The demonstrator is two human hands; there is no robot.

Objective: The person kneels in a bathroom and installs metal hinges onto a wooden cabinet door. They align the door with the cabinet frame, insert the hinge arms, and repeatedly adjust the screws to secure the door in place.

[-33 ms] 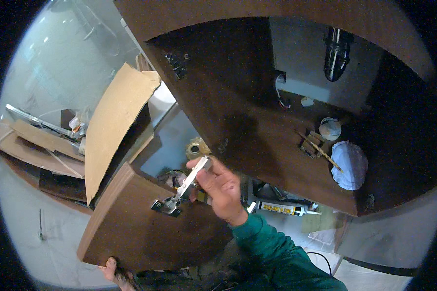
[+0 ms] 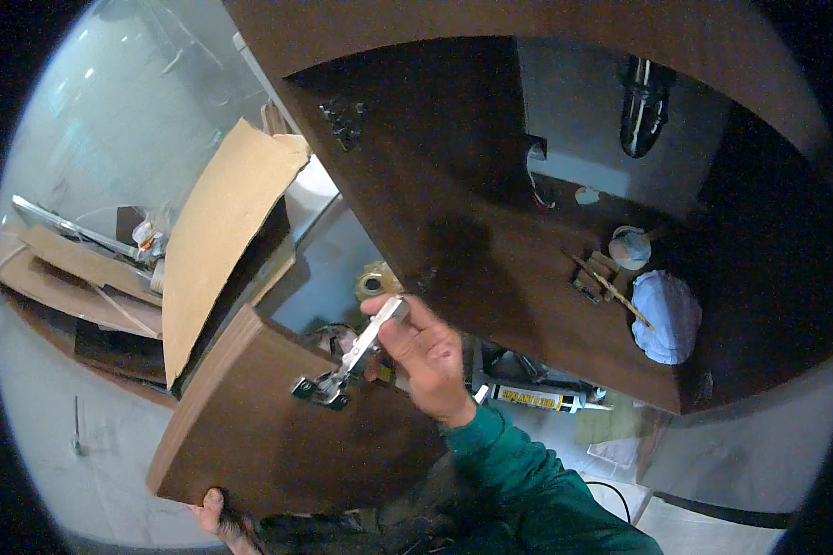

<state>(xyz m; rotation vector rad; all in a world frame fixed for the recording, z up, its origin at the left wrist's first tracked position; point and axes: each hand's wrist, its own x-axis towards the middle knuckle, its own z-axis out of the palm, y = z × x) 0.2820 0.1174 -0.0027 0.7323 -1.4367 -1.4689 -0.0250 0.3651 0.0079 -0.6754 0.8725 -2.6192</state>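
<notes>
My right hand (image 2: pixel 428 356), in a green sleeve, pinches the long metal arm of a cabinet hinge (image 2: pixel 370 342) between thumb and fingers. The hinge's wider end lies over the face of a brown wooden door panel (image 2: pixel 278 435); whether it is fastened there I cannot tell. My left hand (image 2: pixel 220 523) grips the panel's lower left edge, its thumb on the face and its other fingers mostly hidden. The panel is tilted in front of an open brown cabinet (image 2: pixel 491 277). Dark metal fittings (image 2: pixel 344 125) sit on the cabinet's left inner side.
Inside the cabinet are a black drain pipe (image 2: pixel 644 111), a round tub (image 2: pixel 630 248), a thin stick (image 2: pixel 620 294) and a pale cloth bundle (image 2: pixel 666 317). A sealant tube (image 2: pixel 532 398) lies below its front edge. Cardboard (image 2: pixel 231 213) leans at left, beside stacked boards (image 2: pixel 83 291).
The view has shifted very slightly. My right hand and the hinge sit almost where they were, and both grips are the same.
</notes>
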